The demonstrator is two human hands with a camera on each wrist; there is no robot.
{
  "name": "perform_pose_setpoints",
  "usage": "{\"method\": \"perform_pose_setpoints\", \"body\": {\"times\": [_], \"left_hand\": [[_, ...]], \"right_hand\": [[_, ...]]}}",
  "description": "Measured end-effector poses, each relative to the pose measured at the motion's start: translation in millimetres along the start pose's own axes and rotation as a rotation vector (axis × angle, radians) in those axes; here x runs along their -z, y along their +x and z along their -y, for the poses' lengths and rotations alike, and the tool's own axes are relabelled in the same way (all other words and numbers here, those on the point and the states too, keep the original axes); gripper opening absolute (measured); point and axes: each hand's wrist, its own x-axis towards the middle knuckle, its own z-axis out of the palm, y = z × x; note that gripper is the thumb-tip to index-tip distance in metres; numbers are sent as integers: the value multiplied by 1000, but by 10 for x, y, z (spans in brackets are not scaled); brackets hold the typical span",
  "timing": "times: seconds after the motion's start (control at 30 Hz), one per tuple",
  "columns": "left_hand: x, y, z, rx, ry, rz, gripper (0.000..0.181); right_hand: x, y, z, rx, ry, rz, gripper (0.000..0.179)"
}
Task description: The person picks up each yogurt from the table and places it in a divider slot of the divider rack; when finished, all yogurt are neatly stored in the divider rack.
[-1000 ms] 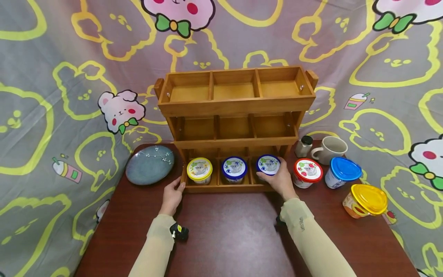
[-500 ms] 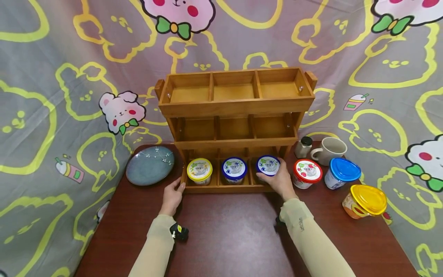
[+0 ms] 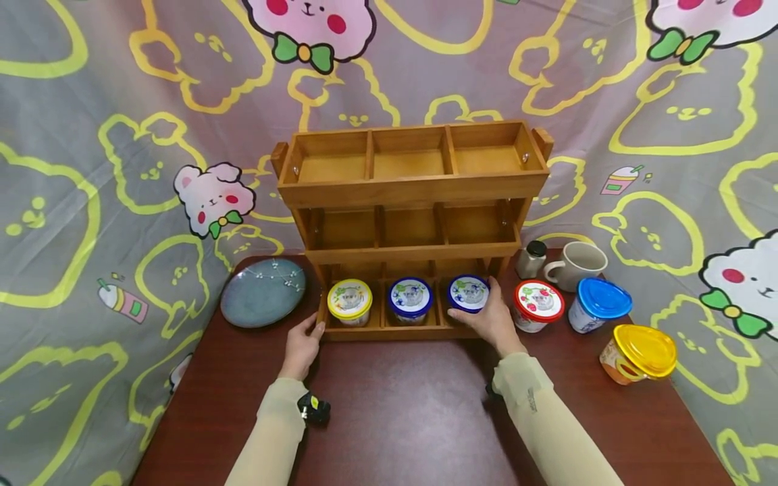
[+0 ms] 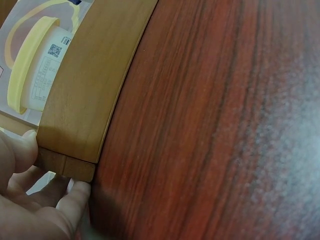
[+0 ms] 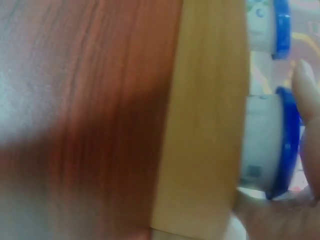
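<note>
A three-tier wooden rack (image 3: 413, 185) stands at the back of the table, each tier split into compartments. My left hand (image 3: 302, 345) pinches the front left corner of its bottom tray, thumb (image 4: 25, 152) on the inner side and fingers on the outside. In the right bottom compartment is a tub with a blue lid (image 3: 468, 293); my right hand (image 3: 494, 320) grips it from the right, thumb reaching across the lid's front. A second blue-lidded tub (image 3: 410, 298) sits in the middle compartment and a yellow-lidded tub (image 3: 350, 300) in the left one, beside my left hand.
Right of the rack stand a red-lidded tub (image 3: 539, 304), a dark-capped shaker (image 3: 531, 262), a mug (image 3: 580, 266), a blue-lidded cup (image 3: 602, 300) and a yellow-lidded cup (image 3: 641, 351). A blue-grey plate (image 3: 261, 297) lies at left. Patterned cloth (image 3: 194, 81) surrounds the table.
The head view has shifted slightly. Both hands keep their places, the left at the tray corner and the right on the blue-lidded tub.
</note>
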Motion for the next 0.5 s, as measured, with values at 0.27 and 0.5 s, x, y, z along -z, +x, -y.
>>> {"method": "perform_pose_setpoints", "body": {"times": [0.27, 0.5], "left_hand": [[-3, -4, 16, -16, -3, -2, 46], [-4, 6, 3, 5, -1, 1, 45]], "right_hand": [[412, -173, 73, 86, -95, -47, 121], [927, -406, -38, 108, -111, -228, 102]]}}
